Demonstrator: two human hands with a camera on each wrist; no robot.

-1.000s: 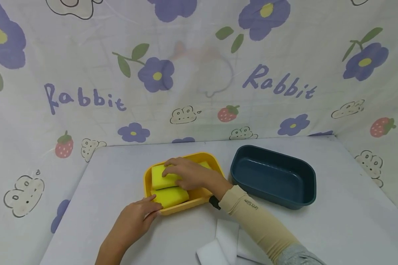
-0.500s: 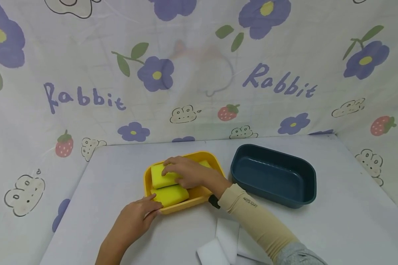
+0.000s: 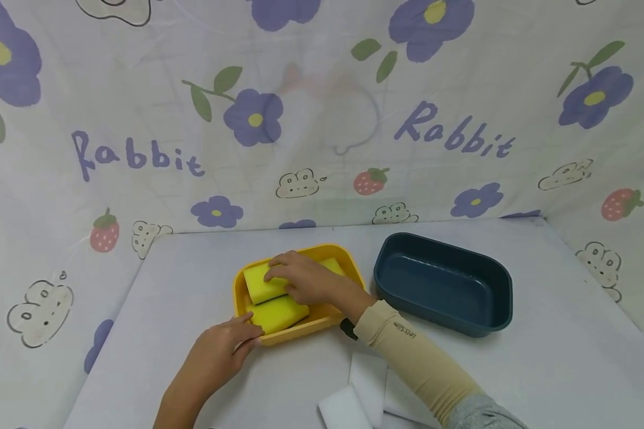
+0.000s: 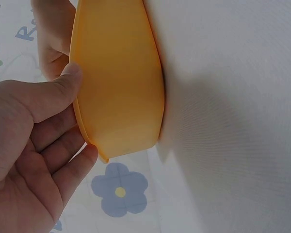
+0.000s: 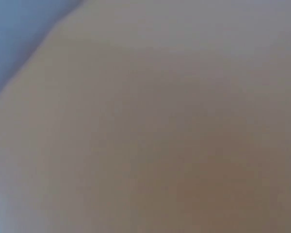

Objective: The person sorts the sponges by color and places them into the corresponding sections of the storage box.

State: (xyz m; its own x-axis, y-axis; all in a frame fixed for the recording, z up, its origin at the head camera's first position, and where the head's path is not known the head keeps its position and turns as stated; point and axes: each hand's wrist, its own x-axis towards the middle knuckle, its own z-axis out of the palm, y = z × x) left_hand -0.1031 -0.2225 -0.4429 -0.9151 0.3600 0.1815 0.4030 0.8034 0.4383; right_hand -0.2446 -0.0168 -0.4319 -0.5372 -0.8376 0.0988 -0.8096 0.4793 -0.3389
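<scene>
Several yellow sponges lie in a yellow plastic tub (image 3: 300, 330) in the head view. My right hand (image 3: 308, 279) reaches in from the right, its curled fingers gripping the back sponge (image 3: 259, 283). In front of that one lies another sponge (image 3: 279, 314), slightly tilted. A further sponge (image 3: 333, 266) shows partly behind my right hand. At the tub's near left corner, my left hand (image 3: 222, 351) holds the rim; its index finger reaches over to the front sponge. The left wrist view shows the thumb (image 4: 53, 94) against the rim. The right wrist view is only blur.
An empty dark blue tub (image 3: 442, 286) stands right of the yellow one. White rectangular pads (image 3: 354, 399) lie on the white table (image 3: 155, 310) at the front, partly under the right forearm. A patterned curtain (image 3: 322, 119) closes off the back.
The front sponge has shifted slightly right and tilted, and the back sponge has turned a little. Both hands stay almost in the same place.
</scene>
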